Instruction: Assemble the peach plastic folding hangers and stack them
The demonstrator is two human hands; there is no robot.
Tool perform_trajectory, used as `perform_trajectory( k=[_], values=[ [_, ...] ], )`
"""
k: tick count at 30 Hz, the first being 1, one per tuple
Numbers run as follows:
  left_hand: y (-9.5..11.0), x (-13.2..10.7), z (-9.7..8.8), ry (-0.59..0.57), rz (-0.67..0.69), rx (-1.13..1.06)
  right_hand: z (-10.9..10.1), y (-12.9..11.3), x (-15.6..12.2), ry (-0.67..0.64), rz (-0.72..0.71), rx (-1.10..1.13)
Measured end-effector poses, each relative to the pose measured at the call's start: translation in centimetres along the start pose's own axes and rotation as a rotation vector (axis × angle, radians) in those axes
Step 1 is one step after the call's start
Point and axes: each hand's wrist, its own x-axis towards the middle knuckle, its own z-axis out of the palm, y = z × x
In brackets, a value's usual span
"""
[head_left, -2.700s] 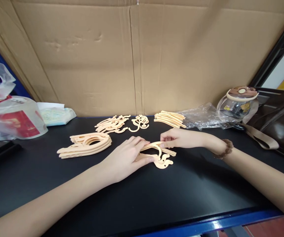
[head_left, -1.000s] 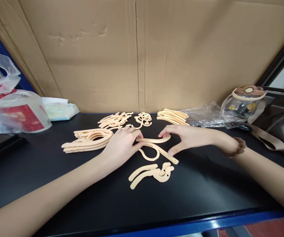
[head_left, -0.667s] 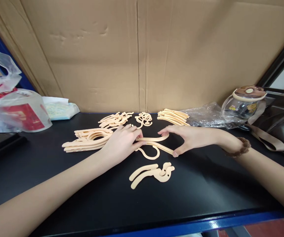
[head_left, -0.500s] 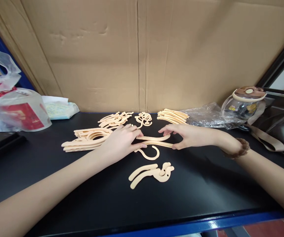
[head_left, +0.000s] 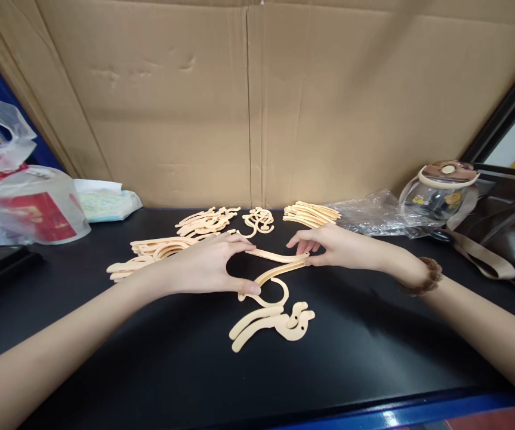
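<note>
The black tabletop [head_left: 248, 382] is bounded on the near side by a blue edge [head_left: 400, 415] and on the far side by a cardboard wall [head_left: 172, 119]. Broad room for moving is offered between the blue edge and the hands, mostly near right.

At far left, a pale cylinder with a red patch is seen with a translucent bag [head_left: 4, 113]. At far right, a clear jar [head_left: 440, 194] is topped by a brown lid; its contents cannot be made out.

Mid-table, two slender, pale, gently curved strips are handled: a far strip [head_left: 275, 257] and a near strip [head_left: 279, 272], met at their right ends. These ends are pinched between thumb and fingers of the right hand [head_left: 329, 248]. The left hand [head_left: 210, 260] is spread wide, the near strip touched by its thumb, the far strip's left end reached by its fingertips. A pale hook [head_left: 286, 292] is placed just nearer; nearer again, two curved pieces with small holes [head_left: 295, 332] are laid side by side.
</note>
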Motion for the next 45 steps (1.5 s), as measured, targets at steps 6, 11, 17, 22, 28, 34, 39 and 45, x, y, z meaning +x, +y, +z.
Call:
perform_trajectory(
  k=[6,11,17,22,28,34,39,45],
  values=[
    [-1.4,0.7,0.6,0.074,0.015,-0.146,0.3,0.7,0.1,0.076,-0.046,-0.155],
    [-2.4,1.4,1.4,0.172,0.007,-0.174,0.2,0.2,0.1,0.072,-0.050,-0.161],
    [-2.0,1.3,1.4,0.174,0.054,-0.082,0.3,0.1,-0.1,0.027,-0.014,-0.118],
    [-2.1,1.0,1.2,0.134,0.094,-0.101,0.3,0.4,-0.4,-0.020,0.006,-0.096],
    [-2.6,1.2,1.6,0.125,0.103,-0.134,0.1,0.2,-0.1,0.019,0.031,-0.110],
    [-2.1,1.2,1.5,0.131,0.076,-0.142,0.5,0.3,0.2,0.061,0.016,-0.069],
    [-1.9,1.2,1.7,0.178,0.076,-0.134,1.0,0.6,0.5,0.106,-0.009,-0.045],
    [-2.0,1.4,1.8,0.193,0.090,-0.129,0.8,0.4,0.4,0.088,0.011,0.007]
  ],
)
